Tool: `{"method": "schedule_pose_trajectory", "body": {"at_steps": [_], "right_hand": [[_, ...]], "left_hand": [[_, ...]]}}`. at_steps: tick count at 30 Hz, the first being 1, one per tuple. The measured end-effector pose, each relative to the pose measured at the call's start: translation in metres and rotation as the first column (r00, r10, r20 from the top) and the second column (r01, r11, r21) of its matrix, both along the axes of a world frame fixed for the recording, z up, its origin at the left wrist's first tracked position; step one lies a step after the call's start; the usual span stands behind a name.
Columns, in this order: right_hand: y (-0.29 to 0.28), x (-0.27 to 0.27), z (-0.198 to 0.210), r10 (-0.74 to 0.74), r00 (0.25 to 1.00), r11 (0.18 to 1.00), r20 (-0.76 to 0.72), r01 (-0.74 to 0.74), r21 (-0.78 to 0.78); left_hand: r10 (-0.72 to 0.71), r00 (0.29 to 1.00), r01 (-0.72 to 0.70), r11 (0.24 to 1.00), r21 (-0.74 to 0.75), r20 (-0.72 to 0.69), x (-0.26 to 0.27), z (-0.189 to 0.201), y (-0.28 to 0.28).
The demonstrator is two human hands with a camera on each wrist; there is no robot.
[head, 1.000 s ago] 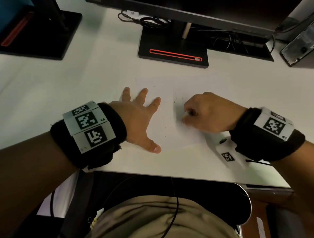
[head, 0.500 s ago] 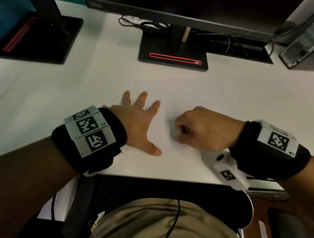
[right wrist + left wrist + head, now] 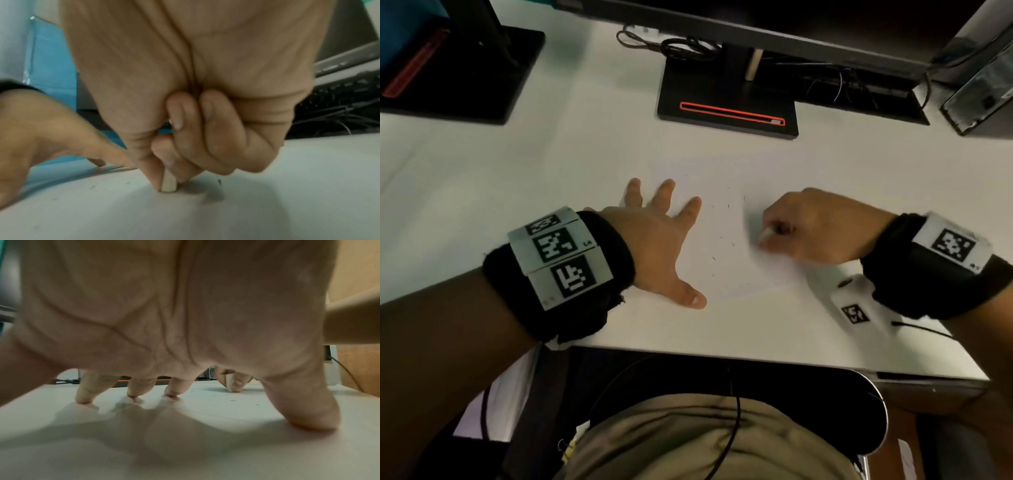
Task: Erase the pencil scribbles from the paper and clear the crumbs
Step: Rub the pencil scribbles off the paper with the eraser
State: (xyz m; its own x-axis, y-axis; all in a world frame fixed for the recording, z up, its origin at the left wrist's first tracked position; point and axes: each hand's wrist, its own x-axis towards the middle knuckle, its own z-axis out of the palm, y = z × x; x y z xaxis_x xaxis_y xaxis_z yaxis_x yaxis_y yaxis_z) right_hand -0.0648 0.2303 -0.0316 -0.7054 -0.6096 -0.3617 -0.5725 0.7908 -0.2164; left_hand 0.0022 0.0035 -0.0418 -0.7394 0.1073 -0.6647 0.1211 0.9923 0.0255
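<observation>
On the white counter [image 3: 517, 178] the paper [image 3: 722, 212] lies under the spread left hand [image 3: 654, 246], while the right hand [image 3: 818, 229] pinches an eraser [image 3: 168, 183] against it; scribbles seem mostly gone, though crumbs [image 3: 722, 240] remain to clear.

Splayed left hand [image 3: 185, 313] on paper [image 3: 216, 404]

Eraser [image 3: 766, 233] on paper [image 3: 726, 260] (seemingly touching)
</observation>
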Motion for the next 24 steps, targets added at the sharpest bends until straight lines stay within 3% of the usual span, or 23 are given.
{"method": "schedule_pose_trajectory", "body": {"at_steps": [3, 7, 11, 13, 17, 22, 24], "right_hand": [[-0.008, 0.003, 0.000, 0.043, 0.999, 0.999, -0.032, -0.043, -0.008], [-0.023, 0.025, -0.003, 0.146, 0.983, 0.989, 0.114, -0.141, -0.051], [-0.011, -0.011, 0.004, 0.017, 0.999, 0.999, -0.028, -0.016, 0.028], [-0.014, -0.011, 0.004, 0.025, 0.998, 1.000, -0.055, -0.025, 0.011], [-0.037, 0.020, -0.003, 0.172, 0.982, 0.984, 0.076, -0.168, -0.061], [-0.021, -0.016, 0.002, -0.009, 0.999, 1.000, -0.037, 0.010, 0.011], [-0.023, -0.014, 0.003, 0.015, 0.998, 1.000, -0.067, -0.014, 0.024]], "left_hand": [[-0.005, 1.000, 0.005, 1.000, -0.004, -0.003, -0.001, -0.001, -0.001], [-0.004, 1.000, 0.004, 1.000, -0.002, 0.004, 0.001, -0.003, -0.003], [0.000, 1.000, 0.000, 1.000, -0.001, 0.005, -0.001, -0.001, -0.001], [0.000, 1.000, 0.000, 1.000, -0.003, -0.001, -0.001, -0.001, -0.001], [-0.003, 1.000, 0.002, 1.000, -0.015, -0.005, 0.001, -0.003, -0.002], [-0.010, 1.000, 0.010, 1.000, -0.009, -0.005, 0.000, -0.001, -0.002], [-0.010, 1.000, 0.010, 1.000, -0.015, -0.005, -0.001, -0.002, -0.002]]}}
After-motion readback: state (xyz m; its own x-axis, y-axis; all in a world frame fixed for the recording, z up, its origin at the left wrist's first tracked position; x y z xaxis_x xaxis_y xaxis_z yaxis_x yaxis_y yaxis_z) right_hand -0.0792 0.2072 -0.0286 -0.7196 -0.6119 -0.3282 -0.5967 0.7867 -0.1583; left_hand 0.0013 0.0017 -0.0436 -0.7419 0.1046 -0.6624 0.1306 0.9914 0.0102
